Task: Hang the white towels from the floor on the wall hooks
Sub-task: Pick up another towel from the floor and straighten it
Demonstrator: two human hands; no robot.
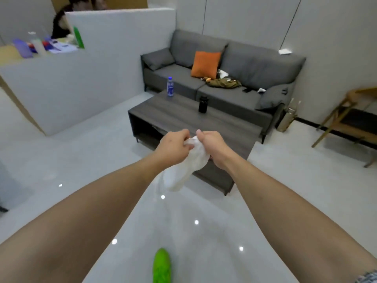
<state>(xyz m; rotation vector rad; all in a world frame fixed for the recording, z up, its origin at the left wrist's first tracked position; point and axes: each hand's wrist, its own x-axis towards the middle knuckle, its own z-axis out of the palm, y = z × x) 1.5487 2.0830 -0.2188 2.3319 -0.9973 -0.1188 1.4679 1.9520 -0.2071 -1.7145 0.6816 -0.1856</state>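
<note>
Green shoe (161, 266) at bottom edge, on the glossy floor (204, 231), nearest to camera. Both forearms reach forward over the floor.

Left hand (173, 147) and right hand (214, 148) grip the same white towel (188, 162) at its top, fingers (190, 147) curled in and pinching the cloth, thumbs up. Towel is bunched between the hands, tail hanging loose below, clear of the floor, in front of the low worktop (183, 113).

Step, as I read it: towel is picked up, being sorted out in the hands to find an edge or loop. Not hung yet. No wall hooks visible in this view, no other towels visible on the floor either.

Next move likely needs: turn toward the hook wall, open up a loop or corner, keep a grip with one hand while placing it.

Containers: clear water bottle (170, 86), blue label, capped, on the worktop; fill level unclear. Black jar (202, 104) also on it, contents hidden. Metal bin (286, 118) beside the sofa (234, 64), contents can't tell.
</note>
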